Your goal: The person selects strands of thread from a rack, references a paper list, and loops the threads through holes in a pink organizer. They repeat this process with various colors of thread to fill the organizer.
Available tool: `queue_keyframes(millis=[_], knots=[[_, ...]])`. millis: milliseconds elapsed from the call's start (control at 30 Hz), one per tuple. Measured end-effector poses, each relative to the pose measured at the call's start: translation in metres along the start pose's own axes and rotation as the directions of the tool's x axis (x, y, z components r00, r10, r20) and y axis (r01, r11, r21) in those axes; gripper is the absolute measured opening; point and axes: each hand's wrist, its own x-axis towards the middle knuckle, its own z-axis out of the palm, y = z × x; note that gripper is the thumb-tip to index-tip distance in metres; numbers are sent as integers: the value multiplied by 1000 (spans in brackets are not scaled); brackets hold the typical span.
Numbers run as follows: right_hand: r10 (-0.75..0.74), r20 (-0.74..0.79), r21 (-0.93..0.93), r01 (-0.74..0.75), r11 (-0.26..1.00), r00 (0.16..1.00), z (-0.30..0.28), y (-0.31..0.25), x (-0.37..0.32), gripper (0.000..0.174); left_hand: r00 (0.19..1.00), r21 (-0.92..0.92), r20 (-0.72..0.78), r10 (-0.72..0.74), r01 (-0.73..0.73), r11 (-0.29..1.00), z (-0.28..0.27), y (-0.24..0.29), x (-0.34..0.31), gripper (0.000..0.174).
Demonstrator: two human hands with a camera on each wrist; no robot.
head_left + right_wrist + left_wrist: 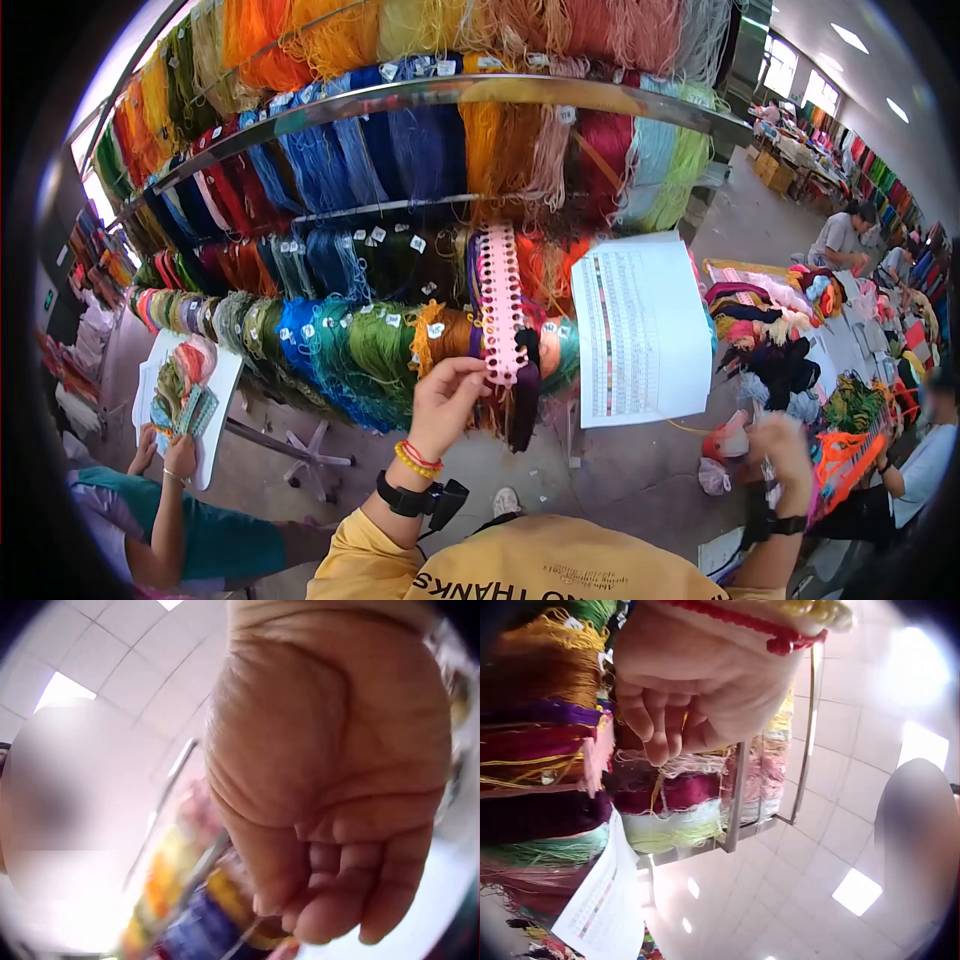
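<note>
My left hand [447, 397] is at the lower left edge of a pink perforated strip [500, 300], thumb and fingertips pinched together. In the left wrist view, a thin yellow thread [657, 796] trails from its curled fingers, beside the strip [600, 759]. Skeins hang below the strip, one dark purple [523, 405]. Off to the right, my right hand [782, 445] is blurred, held low past a printed sheet [645, 330]. A yellow thread [690, 430] runs from the sheet's lower edge toward it. Close up, the right hand [330, 772] has its thumb and fingers curled together, with a fine strand at the tips.
Metal rails [420, 92] carry rows of coloured thread skeins before me. At left, another person holds a white board [195, 400] with threads. On the right, a table heaped with yarn [780, 320] stands by a person holding orange threads [845, 470]. More people sit farther back.
</note>
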Motion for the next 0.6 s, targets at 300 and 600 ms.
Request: queue_keyframes(millis=[300, 600], knots=[[-311, -879, -109, 483, 869, 361, -91, 16, 4, 24, 921, -72, -143, -362, 355, 932, -6, -48, -15, 19], [-449, 229, 271, 386, 882, 864, 237, -101, 84, 13, 909, -299, 123, -397, 416, 859, -14, -60, 12, 19]])
